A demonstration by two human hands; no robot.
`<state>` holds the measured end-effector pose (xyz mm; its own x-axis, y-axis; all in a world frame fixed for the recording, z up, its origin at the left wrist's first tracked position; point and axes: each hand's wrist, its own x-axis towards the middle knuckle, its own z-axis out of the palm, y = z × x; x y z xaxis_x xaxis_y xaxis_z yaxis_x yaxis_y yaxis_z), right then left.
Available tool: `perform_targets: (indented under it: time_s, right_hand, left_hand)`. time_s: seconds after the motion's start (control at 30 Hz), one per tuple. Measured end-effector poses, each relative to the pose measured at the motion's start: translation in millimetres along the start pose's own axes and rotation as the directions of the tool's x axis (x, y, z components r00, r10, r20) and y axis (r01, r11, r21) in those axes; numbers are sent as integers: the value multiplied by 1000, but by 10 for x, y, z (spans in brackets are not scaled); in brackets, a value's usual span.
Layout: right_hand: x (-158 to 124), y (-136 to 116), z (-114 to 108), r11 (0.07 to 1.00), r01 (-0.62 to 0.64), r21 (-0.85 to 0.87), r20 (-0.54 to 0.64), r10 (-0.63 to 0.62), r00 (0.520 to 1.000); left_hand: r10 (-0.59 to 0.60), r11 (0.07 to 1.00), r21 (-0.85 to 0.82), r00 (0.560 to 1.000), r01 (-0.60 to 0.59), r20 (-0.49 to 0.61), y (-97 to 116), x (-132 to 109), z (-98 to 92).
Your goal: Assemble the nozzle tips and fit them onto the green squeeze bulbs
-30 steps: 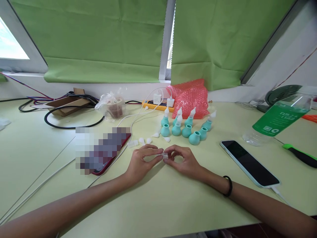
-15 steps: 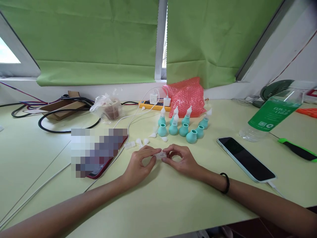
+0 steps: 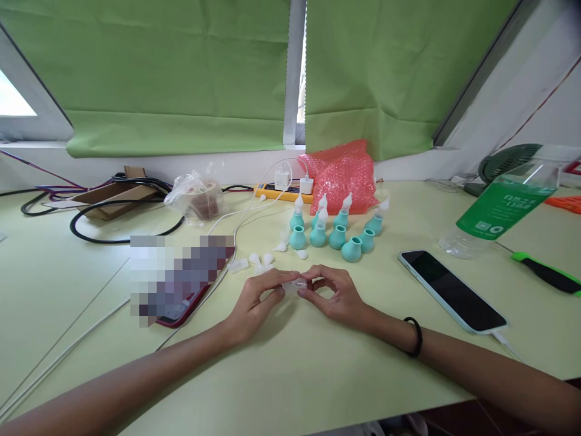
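Note:
Between my two hands is a small clear plastic piece [image 3: 296,284]. The fingers of my left hand [image 3: 256,301] pinch its left end, and my right hand [image 3: 333,293] pinches the right end with thumb and fingertips. Beyond them stand several teal bulbs [image 3: 351,249]; some carry a translucent white tip [image 3: 347,201], while those in front have bare open necks. Loose translucent tips [image 3: 267,259] and a clear piece [image 3: 238,265] lie left of the bulbs, and another white tip [image 3: 302,254] lies just past my fingers.
A phone [image 3: 454,292] and a tilted green-labelled bottle [image 3: 503,206] are at right, near a green-black handled tool [image 3: 547,272]. At left lies a red-edged phone [image 3: 195,303] beside white cables. Behind are bagged tape [image 3: 203,201], a power strip [image 3: 272,192] and pink bubble wrap [image 3: 342,178].
My left thumb and fingers have closed nearer together around the clear piece, which has shifted slightly. My right hand has barely moved.

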<state>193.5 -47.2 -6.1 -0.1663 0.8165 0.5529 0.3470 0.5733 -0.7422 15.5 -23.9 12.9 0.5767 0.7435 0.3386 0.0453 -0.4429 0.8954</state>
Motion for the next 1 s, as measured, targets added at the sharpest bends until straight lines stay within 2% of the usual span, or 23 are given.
perform_targets:
  time_s: [0.13,0.3,0.6,0.87,1.0]
  right_hand:
    - [33,-42,-2,990,134,-47,28,-133,991]
    - [51,-86,-25,955,278,-102,38,-275,961]
    - [40,-53,-30,929,357,-99,58,-352,934]
    - [28,-15,-12,877,465,-120,41,-464,885]
    - [30,-33,-14,891,443,-101,28,-442,896]
  left_hand:
    - [-95,989,-118,995,91,-28,-6,-3,12]
    - [-164,982,-99,986,163,-1,-34,22,53]
    - [-193,979,-64,980,196,49,16,32,51]
    - [-181,978,-82,976,192,121,15,37,24]
    - [-184,977,-93,979,193,89,-16,41,34]
